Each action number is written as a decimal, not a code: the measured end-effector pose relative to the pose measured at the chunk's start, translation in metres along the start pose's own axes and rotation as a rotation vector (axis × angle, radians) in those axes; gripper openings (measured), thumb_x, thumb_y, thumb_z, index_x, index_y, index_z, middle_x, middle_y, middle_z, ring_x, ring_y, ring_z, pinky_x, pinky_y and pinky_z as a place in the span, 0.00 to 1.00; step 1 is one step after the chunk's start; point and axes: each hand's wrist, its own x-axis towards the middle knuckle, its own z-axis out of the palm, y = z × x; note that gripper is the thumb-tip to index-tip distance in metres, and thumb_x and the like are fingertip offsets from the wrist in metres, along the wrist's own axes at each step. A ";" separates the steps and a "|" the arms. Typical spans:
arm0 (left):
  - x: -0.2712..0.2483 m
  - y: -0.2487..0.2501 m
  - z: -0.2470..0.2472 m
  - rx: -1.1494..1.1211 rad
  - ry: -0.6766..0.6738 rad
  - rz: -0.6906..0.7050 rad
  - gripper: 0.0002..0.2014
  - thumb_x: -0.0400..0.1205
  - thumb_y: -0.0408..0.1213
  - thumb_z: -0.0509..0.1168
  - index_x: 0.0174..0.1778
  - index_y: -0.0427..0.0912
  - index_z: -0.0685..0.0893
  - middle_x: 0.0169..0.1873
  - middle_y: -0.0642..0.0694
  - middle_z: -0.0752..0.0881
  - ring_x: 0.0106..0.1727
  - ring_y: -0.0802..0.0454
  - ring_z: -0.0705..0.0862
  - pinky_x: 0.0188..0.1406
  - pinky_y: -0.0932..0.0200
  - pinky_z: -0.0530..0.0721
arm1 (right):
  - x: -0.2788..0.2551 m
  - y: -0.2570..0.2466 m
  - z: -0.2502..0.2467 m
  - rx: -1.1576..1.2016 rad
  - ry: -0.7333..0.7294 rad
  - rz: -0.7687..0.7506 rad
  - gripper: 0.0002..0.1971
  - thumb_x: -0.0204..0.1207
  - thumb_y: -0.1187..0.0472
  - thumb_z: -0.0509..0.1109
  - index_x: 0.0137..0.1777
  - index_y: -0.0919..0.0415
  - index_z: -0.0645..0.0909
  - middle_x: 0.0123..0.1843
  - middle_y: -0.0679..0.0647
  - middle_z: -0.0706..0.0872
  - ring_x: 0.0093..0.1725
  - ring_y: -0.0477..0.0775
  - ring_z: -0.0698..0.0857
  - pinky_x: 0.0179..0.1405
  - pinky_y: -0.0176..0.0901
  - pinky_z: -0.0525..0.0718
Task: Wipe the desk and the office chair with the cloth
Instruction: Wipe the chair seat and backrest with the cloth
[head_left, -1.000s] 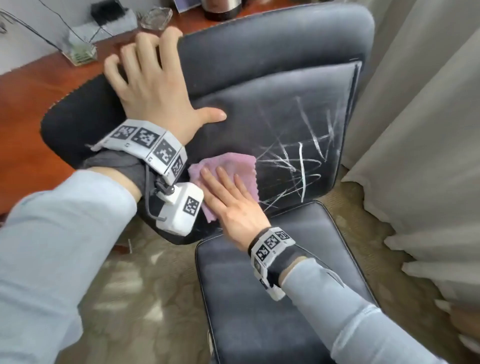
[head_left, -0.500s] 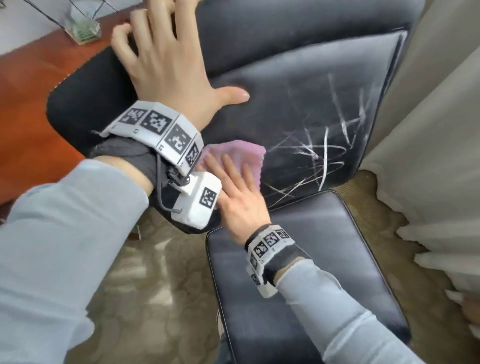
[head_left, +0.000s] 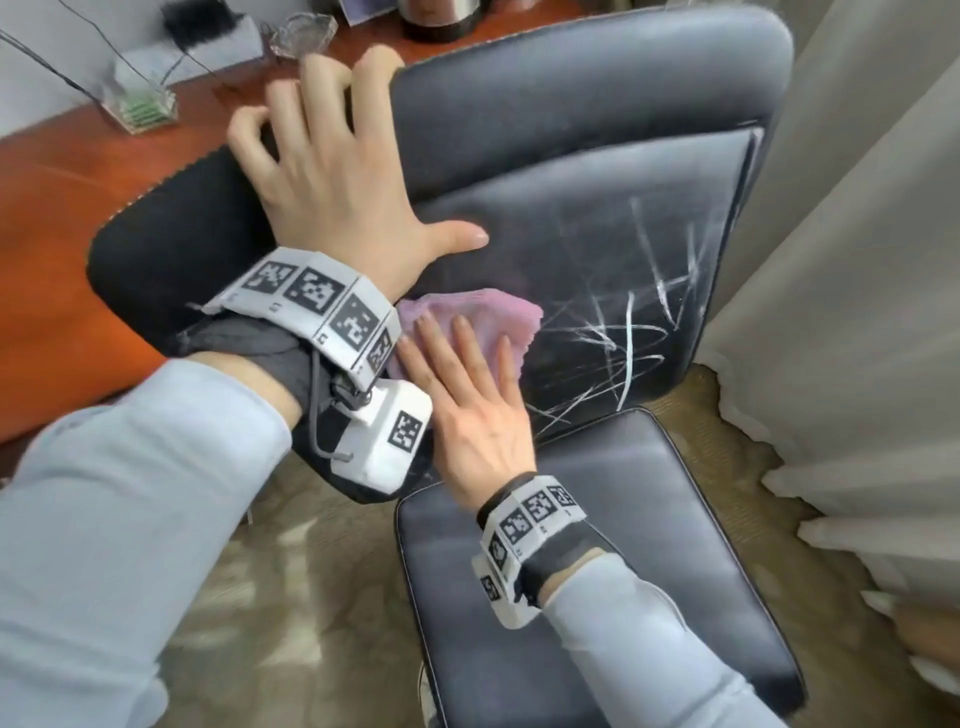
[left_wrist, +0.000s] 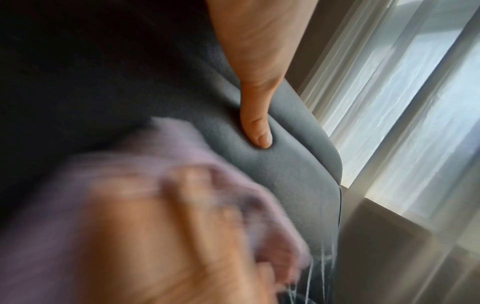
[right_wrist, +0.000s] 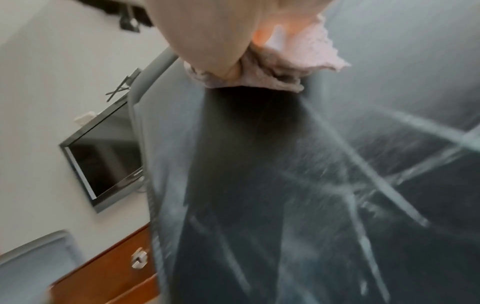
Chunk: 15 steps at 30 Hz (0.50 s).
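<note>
While right hand (head_left: 467, 410) presses cloth (head_left: 488, 317) flat under straight fingers (head_left: 462, 343), chair (head_left: 597, 218) scratched

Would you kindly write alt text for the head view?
A right hand presses a pink cloth flat against a scratched black leather chair backrest, while the left hand steadies its upper edge; a reddish wooden desk stands behind.

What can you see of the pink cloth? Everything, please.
The pink cloth is a small, thin textured rag with a zigzag-cut edge, bunched and wrinkled. It lies flat against the chair backrest, left of the white scratch marks. The right hand presses it with straight fingers, covering its lower part; the left wrist band hides its left edge.
</note>
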 end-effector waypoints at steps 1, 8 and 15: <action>-0.001 0.000 0.000 -0.008 -0.002 0.005 0.55 0.57 0.77 0.71 0.76 0.49 0.67 0.67 0.42 0.75 0.67 0.37 0.75 0.69 0.37 0.68 | 0.005 0.011 -0.011 -0.025 0.015 0.109 0.40 0.73 0.72 0.63 0.86 0.55 0.58 0.88 0.54 0.55 0.87 0.61 0.50 0.83 0.68 0.46; 0.002 0.002 0.000 -0.032 -0.002 0.017 0.54 0.58 0.75 0.72 0.74 0.46 0.68 0.65 0.40 0.76 0.64 0.36 0.76 0.67 0.36 0.69 | 0.044 0.005 -0.024 0.087 0.203 0.389 0.39 0.74 0.76 0.62 0.86 0.64 0.57 0.88 0.63 0.50 0.86 0.68 0.46 0.84 0.68 0.50; -0.001 -0.004 -0.003 -0.049 -0.006 0.065 0.56 0.57 0.76 0.73 0.75 0.45 0.68 0.63 0.39 0.76 0.61 0.36 0.76 0.64 0.36 0.69 | -0.008 -0.025 0.017 -0.036 -0.058 0.063 0.34 0.82 0.61 0.64 0.87 0.54 0.56 0.88 0.53 0.50 0.87 0.61 0.45 0.82 0.71 0.55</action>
